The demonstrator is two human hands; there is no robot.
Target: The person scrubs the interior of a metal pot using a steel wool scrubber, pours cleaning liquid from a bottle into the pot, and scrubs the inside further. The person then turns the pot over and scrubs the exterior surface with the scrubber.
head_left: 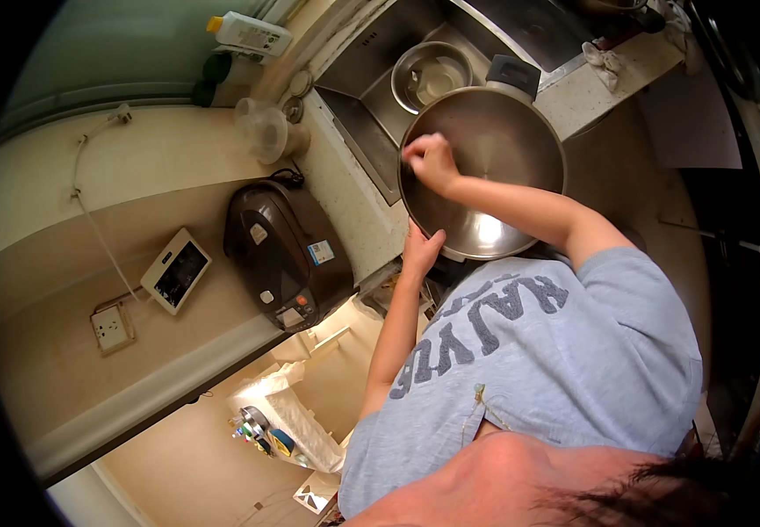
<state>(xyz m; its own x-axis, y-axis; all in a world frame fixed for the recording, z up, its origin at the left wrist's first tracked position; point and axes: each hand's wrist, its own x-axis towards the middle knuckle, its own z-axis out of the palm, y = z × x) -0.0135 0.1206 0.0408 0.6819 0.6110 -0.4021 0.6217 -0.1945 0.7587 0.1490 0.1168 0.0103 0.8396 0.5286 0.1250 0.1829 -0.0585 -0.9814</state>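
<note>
1. Silvery metal makes up the wide, round, deep-sided pan (503, 140), which looks stiff, fairly heavy and awkward to steady by one side; its smooth wall may turn slippery if wet.
2. Good holds seem to be the blocky black handle (513, 74) on its far side and the rim opposite.
3. Its inside is bare and brushed-looking, with a bright glare low on the wall and faint streaks at the middle.
4. It sits over the near edge of the grey steel sink (358, 132), overlapping the front edge of the pale speckled countertop (367, 224); whether it rests there is unclear.
5. The left hand (422, 250) grasps the pan's near-left rim, thumb uppermost.
6. The right hand (432, 164) is blurred, fingers curled at the left inner wall; I cannot tell whether it holds anything.
7. Beyond the pan, a small round steel bowl (405, 75) stands inside the sink.
</note>
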